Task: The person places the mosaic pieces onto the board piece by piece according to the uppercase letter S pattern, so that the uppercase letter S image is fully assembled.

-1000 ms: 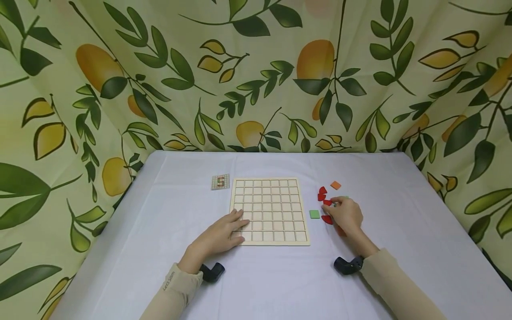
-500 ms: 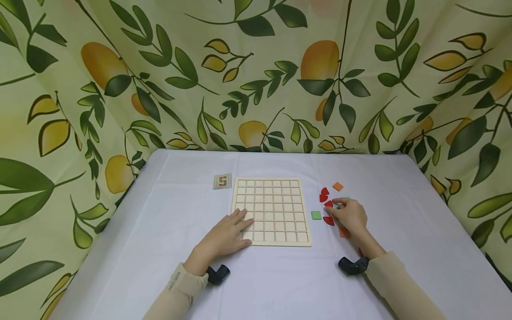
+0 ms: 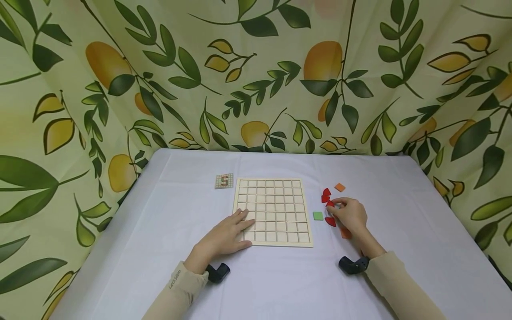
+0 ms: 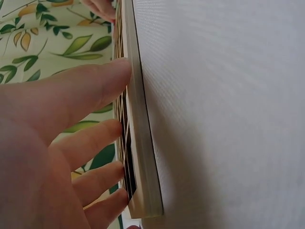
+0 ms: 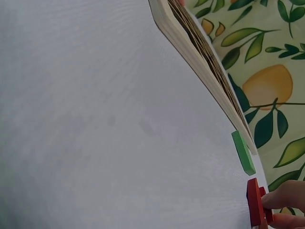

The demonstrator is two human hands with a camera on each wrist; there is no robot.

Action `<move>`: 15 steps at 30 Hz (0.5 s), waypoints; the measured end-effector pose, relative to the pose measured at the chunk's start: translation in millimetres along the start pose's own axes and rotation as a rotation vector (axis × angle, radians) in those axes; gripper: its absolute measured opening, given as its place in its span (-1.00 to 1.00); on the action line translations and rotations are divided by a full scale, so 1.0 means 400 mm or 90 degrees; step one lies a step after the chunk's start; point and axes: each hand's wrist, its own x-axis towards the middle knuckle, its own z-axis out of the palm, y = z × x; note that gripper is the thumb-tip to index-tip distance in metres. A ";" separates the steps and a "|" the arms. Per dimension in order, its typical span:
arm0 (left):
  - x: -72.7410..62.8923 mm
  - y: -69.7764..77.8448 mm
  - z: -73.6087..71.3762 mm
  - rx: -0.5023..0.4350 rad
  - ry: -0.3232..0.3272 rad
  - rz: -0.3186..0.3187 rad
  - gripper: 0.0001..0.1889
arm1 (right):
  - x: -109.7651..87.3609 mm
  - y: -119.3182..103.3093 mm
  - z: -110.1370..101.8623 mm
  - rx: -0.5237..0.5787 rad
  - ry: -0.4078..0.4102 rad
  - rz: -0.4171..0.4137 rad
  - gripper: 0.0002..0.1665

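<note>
My left hand (image 3: 231,231) lies on the left edge of a pale wooden grid board (image 3: 276,222), fingers spread and straight. In the left wrist view its thumb (image 4: 90,88) rests along the board's near edge. To the right of the board, my right hand (image 3: 350,215) pinches a red quarter-circle tile (image 3: 330,204) between thumb and fingertips, low over the table. Another red tile (image 3: 330,221) lies just in front of it, and more red tiles (image 3: 326,192) lie behind. The right wrist view shows the fingers (image 5: 288,198) close behind a red tile (image 5: 255,202).
A green square tile (image 3: 318,216) lies between board and red tiles. Orange tiles sit behind, one a small orange square (image 3: 339,187), and beside the right wrist, a larger orange tile (image 3: 346,233). A small pattern card (image 3: 224,181) lies at the board's far left corner. White cloth (image 3: 180,191) covers the table.
The right hand's fingers have closed in on the red tile, which has turned slightly. The left hand has slid a little further onto the board. The head view has shifted slightly.
</note>
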 end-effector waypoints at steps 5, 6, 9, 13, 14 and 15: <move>0.005 0.000 0.004 -0.003 -0.002 -0.004 -0.36 | 0.004 -0.008 -0.006 0.017 -0.005 -0.005 -0.54; 0.006 0.000 0.004 -0.005 -0.003 -0.006 -0.36 | 0.005 -0.010 -0.007 0.019 -0.006 -0.007 -0.54; 0.007 -0.002 0.006 -0.010 -0.004 -0.010 -0.36 | 0.007 -0.016 -0.008 0.024 -0.009 -0.012 -0.55; 0.007 -0.001 0.006 -0.018 0.002 -0.010 -0.35 | 0.010 -0.023 -0.005 0.023 -0.014 -0.021 -0.54; 0.006 0.000 0.005 -0.022 0.005 -0.010 -0.36 | 0.011 -0.024 -0.003 0.023 -0.015 -0.024 -0.53; 0.006 0.001 0.005 -0.026 0.008 -0.010 -0.36 | 0.011 -0.026 -0.001 0.024 -0.017 -0.029 -0.53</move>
